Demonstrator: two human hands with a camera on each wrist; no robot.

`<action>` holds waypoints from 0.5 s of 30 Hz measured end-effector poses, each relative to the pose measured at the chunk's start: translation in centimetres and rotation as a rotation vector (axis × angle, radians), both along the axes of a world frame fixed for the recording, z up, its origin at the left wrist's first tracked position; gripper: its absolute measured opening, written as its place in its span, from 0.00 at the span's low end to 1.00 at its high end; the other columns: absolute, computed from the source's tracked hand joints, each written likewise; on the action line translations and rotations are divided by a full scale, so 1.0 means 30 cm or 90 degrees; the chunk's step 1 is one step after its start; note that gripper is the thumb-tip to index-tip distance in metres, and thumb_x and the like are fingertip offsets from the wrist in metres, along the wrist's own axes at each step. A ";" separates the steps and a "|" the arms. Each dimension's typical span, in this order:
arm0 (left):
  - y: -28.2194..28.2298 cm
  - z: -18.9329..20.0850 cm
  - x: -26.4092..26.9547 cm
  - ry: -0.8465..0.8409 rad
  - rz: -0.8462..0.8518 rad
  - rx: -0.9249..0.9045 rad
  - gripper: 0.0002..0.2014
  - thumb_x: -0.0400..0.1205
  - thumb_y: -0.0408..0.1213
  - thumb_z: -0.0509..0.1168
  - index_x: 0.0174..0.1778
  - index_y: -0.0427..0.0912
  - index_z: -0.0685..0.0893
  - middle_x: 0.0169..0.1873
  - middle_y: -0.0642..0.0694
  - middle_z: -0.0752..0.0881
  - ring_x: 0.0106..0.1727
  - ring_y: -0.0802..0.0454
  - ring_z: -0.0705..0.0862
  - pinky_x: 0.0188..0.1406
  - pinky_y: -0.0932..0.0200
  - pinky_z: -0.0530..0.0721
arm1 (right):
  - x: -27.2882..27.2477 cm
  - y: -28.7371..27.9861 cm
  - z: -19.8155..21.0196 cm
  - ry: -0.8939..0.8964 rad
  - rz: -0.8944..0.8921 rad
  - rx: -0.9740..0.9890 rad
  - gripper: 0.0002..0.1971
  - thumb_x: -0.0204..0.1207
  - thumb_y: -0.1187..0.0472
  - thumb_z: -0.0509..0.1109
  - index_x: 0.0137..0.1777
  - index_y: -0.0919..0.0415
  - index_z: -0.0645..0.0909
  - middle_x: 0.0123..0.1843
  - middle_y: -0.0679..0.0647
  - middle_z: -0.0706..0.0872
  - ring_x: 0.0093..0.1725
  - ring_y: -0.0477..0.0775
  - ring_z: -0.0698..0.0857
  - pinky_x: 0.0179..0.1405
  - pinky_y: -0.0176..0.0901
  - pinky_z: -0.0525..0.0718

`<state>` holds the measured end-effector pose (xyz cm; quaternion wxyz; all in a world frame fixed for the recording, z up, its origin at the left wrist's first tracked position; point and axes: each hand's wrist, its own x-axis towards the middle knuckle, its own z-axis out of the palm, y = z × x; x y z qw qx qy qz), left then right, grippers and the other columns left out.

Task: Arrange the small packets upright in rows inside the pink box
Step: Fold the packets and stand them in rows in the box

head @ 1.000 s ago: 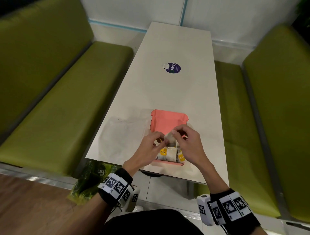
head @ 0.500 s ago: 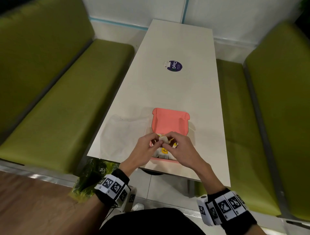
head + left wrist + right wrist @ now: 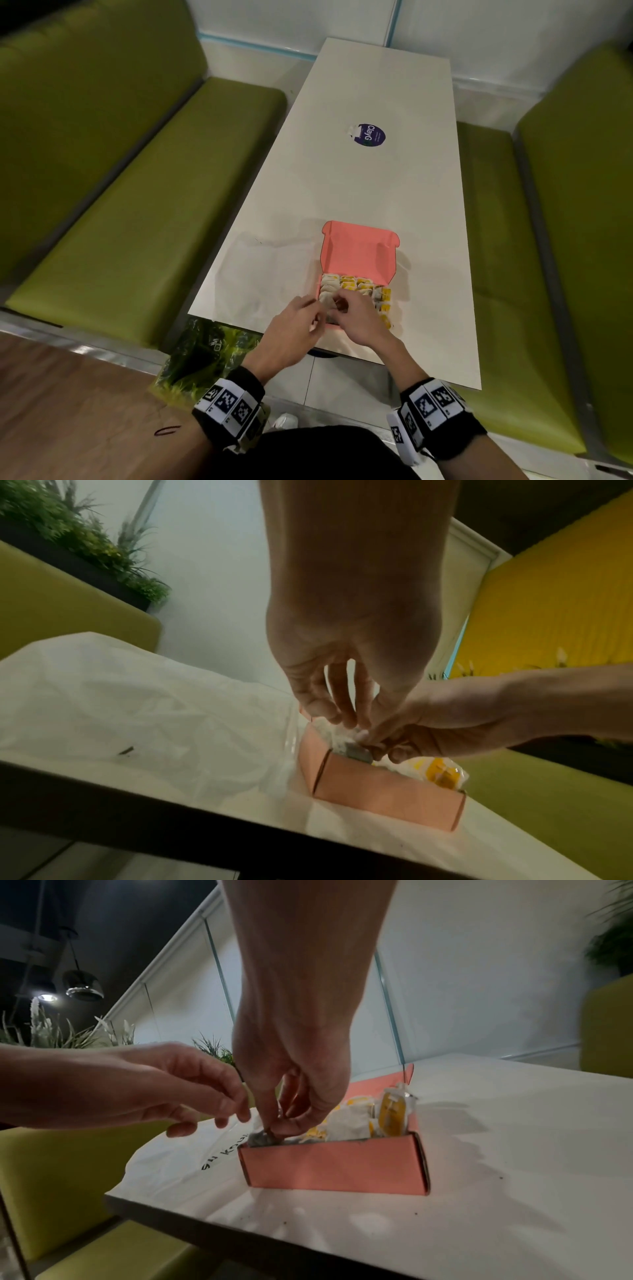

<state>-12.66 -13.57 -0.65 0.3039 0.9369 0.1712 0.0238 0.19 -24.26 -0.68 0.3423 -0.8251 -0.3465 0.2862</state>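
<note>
The pink box (image 3: 356,253) stands open near the table's front edge, its lid tipped back. Rows of small white and yellow packets (image 3: 356,286) stand inside it. My right hand (image 3: 356,315) reaches into the near left corner and pinches a greyish packet (image 3: 358,750) between thumb and fingertips, low between the others. In the right wrist view that packet (image 3: 262,1135) sits just behind the box wall (image 3: 335,1167). My left hand (image 3: 298,325) hovers beside the box's left edge, fingers loosely curled, holding nothing. A yellow packet (image 3: 394,1115) stands tall at the right end.
A flat white plastic bag (image 3: 270,270) lies on the table left of the box. A round purple sticker (image 3: 371,135) sits farther back. Green benches (image 3: 137,205) flank the table on both sides. A green bag (image 3: 205,353) lies on the floor under the near left corner.
Both hands held one packet above the box. The right hand has lowered it into the near left corner, and the left hand has let go and drawn off to the left.
</note>
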 end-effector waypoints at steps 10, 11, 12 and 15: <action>-0.024 -0.013 0.007 0.124 -0.073 0.102 0.15 0.87 0.42 0.59 0.68 0.45 0.80 0.68 0.54 0.78 0.68 0.49 0.74 0.54 0.48 0.85 | -0.053 -0.034 -0.030 -0.201 0.003 -0.006 0.14 0.82 0.63 0.65 0.66 0.56 0.76 0.63 0.52 0.74 0.59 0.52 0.78 0.56 0.49 0.82; -0.025 -0.016 0.009 0.126 -0.071 0.098 0.15 0.87 0.42 0.59 0.68 0.45 0.80 0.69 0.53 0.78 0.68 0.48 0.74 0.54 0.48 0.85 | -0.062 -0.041 -0.027 -0.224 0.034 -0.003 0.13 0.83 0.64 0.64 0.66 0.57 0.78 0.63 0.52 0.75 0.61 0.51 0.77 0.57 0.47 0.82; -0.027 -0.017 0.010 0.129 -0.069 0.096 0.15 0.87 0.42 0.59 0.67 0.44 0.81 0.69 0.53 0.78 0.68 0.48 0.74 0.54 0.48 0.84 | -0.069 -0.045 -0.031 -0.234 0.065 -0.005 0.13 0.83 0.64 0.63 0.66 0.56 0.80 0.62 0.52 0.76 0.62 0.51 0.75 0.57 0.46 0.82; -0.028 -0.026 0.011 0.126 -0.056 0.094 0.13 0.87 0.42 0.59 0.65 0.44 0.81 0.69 0.54 0.78 0.68 0.50 0.73 0.52 0.50 0.84 | -0.079 -0.047 -0.049 -0.256 0.116 -0.032 0.16 0.85 0.63 0.61 0.70 0.55 0.81 0.63 0.49 0.80 0.61 0.53 0.73 0.61 0.46 0.80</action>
